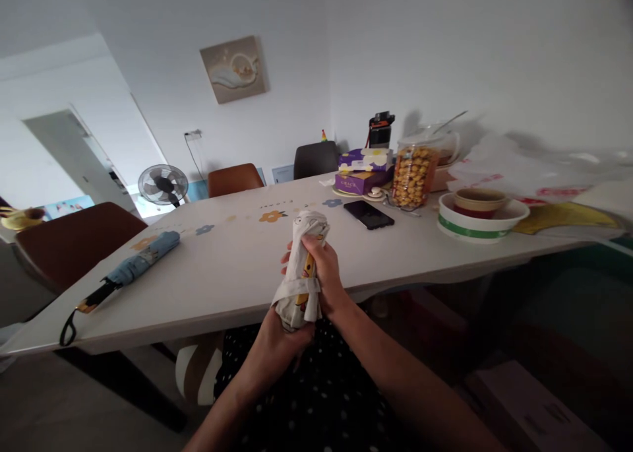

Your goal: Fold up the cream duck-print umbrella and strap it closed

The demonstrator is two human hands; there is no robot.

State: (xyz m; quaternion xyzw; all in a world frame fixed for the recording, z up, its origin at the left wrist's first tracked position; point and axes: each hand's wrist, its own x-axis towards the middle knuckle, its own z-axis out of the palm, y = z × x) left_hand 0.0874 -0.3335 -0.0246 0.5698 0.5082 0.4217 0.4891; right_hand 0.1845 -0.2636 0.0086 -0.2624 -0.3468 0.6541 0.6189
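Note:
A white folded umbrella (299, 267) with yellow cartoon prints is upright between my hands, at the table's near edge and above my lap. A pale strap (307, 287) runs around its lower part. My right hand (324, 267) is wrapped round the upper half, thumb lying along the cloth. Lower down, my left hand (283, 343) grips the bottom end; its fingers are partly hidden. A second folded umbrella (143, 257), light blue with a dark handle and wrist loop, lies on the table's left side.
On the white table (217, 274) are a black phone (368, 214), purple tissue boxes (363, 180), a jar of popcorn-like snacks (413, 178), a white-and-green bowl (482, 224) and plastic bags (534, 168). Chairs (235, 179) and a fan (163, 184) stand beyond.

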